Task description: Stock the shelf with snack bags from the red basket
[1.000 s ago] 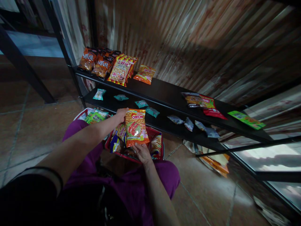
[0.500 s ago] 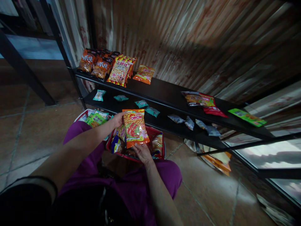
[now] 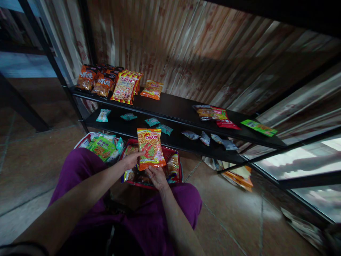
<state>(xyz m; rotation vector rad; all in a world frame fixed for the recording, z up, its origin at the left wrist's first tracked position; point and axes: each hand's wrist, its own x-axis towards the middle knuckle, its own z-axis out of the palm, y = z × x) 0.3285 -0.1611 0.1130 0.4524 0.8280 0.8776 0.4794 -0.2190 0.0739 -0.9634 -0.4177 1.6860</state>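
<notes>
An orange snack bag [image 3: 152, 156] with noodle-like snacks pictured on it stands nearly upright above a red basket [image 3: 182, 174]. My right hand [image 3: 157, 176] pinches its bottom edge, thumb on the front. My left hand [image 3: 132, 160] is at the bag's left side, its fingers stretched over the printed front. Beneath both hands, the basket holds several other snack bags, among them a clear-fronted one [image 3: 173, 165] at the right. A second basket [image 3: 80, 143], just left of it, is filled with green and teal packets [image 3: 101, 147].
Ahead, the upper black shelf [image 3: 176, 106] carries black-orange bags [image 3: 103, 85], yellow-red bags [image 3: 124, 87], an orange bag [image 3: 152, 89], red bags [image 3: 222, 117] and a green packet [image 3: 259, 128]. Small teal packets [image 3: 129, 116] and silvery packets [image 3: 205, 138] lie on the lower shelf.
My left hand has let go of the bag's top left corner and moved down to its left side. The right hand keeps its hold on the bottom edge. The view has shifted.
</notes>
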